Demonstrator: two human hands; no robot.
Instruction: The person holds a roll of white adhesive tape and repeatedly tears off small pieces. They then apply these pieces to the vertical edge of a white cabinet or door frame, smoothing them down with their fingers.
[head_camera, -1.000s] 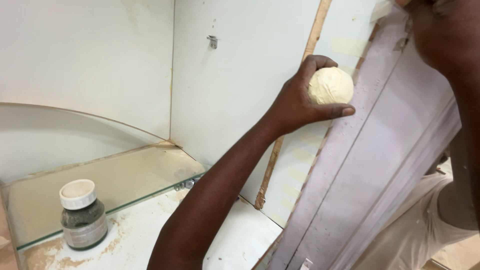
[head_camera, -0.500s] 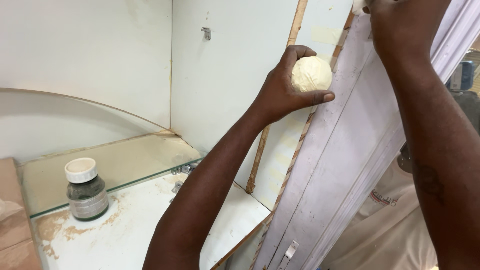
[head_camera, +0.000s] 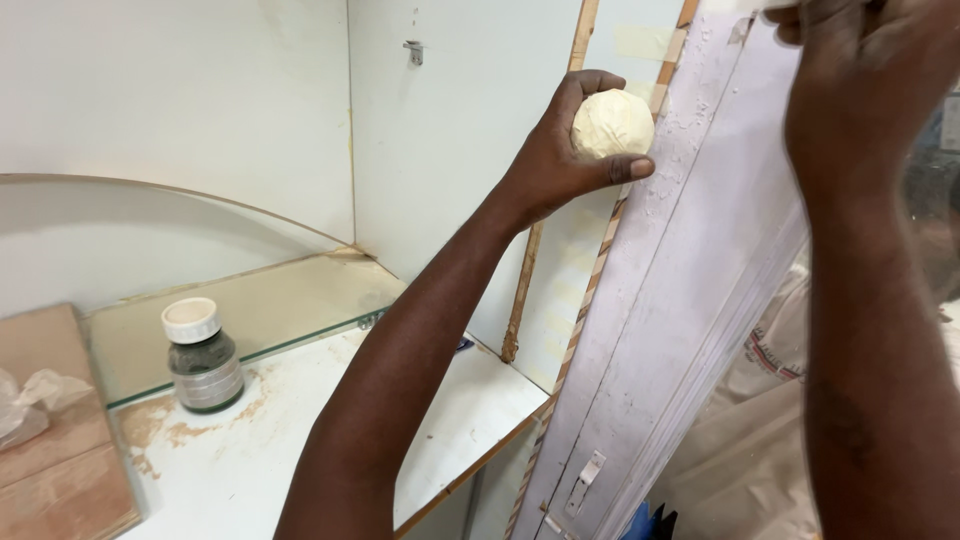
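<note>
Left hand (head_camera: 560, 160) is gripping a pale ball (head_camera: 611, 124), fingers wrapped round it, pressing against the panel (head_camera: 690, 260) edge. Right hand (head_camera: 860, 70) is clasping the panel top; jar (head_camera: 203, 356) sitting on worktop (head_camera: 300, 440).

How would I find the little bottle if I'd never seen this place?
Look at the white shelf in the corner, below the outstretched left arm. Near its back edge, beside a glass pane, stands a small dark bottle with a white cap. It is the only upright container there; the crumpled plastic on the brown board lies to its left.
</note>
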